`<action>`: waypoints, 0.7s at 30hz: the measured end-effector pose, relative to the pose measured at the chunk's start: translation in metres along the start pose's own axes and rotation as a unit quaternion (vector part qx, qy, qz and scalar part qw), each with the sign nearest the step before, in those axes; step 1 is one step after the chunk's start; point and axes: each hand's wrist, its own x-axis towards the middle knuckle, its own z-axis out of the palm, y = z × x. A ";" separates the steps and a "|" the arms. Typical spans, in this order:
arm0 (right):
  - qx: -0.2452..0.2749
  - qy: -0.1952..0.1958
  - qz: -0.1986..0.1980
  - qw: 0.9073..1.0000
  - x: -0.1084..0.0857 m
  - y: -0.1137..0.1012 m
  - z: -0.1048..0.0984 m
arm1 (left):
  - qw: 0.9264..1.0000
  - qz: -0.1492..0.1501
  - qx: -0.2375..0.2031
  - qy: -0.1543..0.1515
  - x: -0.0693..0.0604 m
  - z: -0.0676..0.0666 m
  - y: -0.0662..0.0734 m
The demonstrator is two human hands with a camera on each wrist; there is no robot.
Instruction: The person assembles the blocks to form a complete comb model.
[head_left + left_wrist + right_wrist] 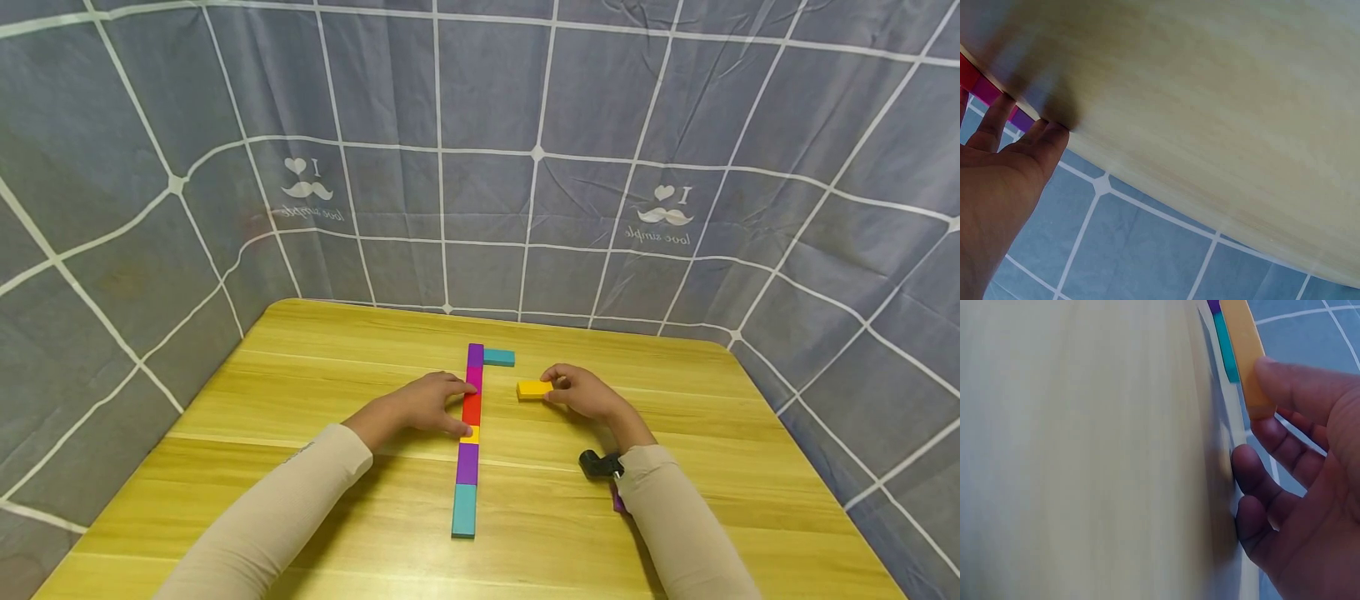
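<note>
A straight row of flat coloured blocks runs up the middle of the table: a teal block (464, 512) nearest, then a purple block (467, 464), a small patch of yellow block (469, 437), a red block (471, 410), a magenta block (475, 379) and a purple block (476, 355) at the far end. Beside that end a second teal block (499, 357) lies crosswise to the right. My left hand (431, 404) rests at the row, thumb on the yellow block and fingertips by the red and magenta ones. Right of the row, my right hand (588, 392) pinches a yellow block (533, 390) by its right end.
Partly hidden by the right sleeve, a purple piece (618, 501) lies on the wooden table (315, 358). A black device (598, 465) sits at the right wrist. Grey curtain (487, 200) with white grid lines surrounds the back and sides.
</note>
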 end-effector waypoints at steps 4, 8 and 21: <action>0.007 0.015 0.001 1.000 0.007 -0.006 0.007 | 1.000 0.000 -0.001 -0.001 -0.001 0.000 0.000; 0.009 0.030 0.004 1.000 0.015 -0.010 0.014 | 1.000 0.002 -0.004 -0.004 -0.002 -0.001 0.001; 0.018 0.070 0.011 0.997 0.030 -0.023 0.031 | 1.000 -0.004 0.001 -0.009 -0.001 -0.001 0.001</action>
